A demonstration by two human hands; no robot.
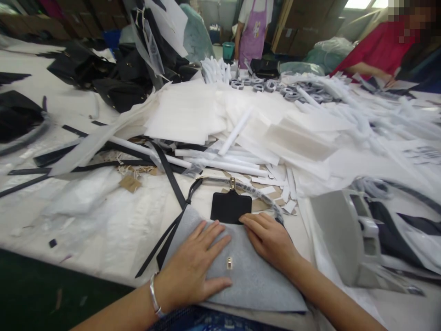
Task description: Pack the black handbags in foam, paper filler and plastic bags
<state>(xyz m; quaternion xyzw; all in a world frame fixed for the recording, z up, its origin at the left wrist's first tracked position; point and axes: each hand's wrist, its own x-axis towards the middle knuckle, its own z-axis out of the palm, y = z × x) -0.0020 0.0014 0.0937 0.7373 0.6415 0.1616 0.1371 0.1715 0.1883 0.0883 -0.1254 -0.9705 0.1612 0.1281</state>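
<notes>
A handbag with a black strap flap point(230, 208) lies in front of me, and a grey felt-like sheet point(255, 285) covers its body. A small gold lock point(229, 263) shows through the sheet, and a gold buckle point(232, 184) sits on the strap tab. Behind it arches the plastic-wrapped handle point(265, 196). My left hand point(198, 262) lies flat on the sheet's left part with its fingers spread. At the upper edge, beside the flap's lower right corner, my right hand point(268, 236) has its fingers bent together over the sheet; its thumb is hidden.
White foam sheets point(186, 110) and white tubes point(220, 164) are piled beyond the bag. Black bags point(79, 66) lie at far left, black straps point(168, 172) nearer. A grey tape dispenser point(337, 234) stands at right. Two people point(253, 32) are across the table.
</notes>
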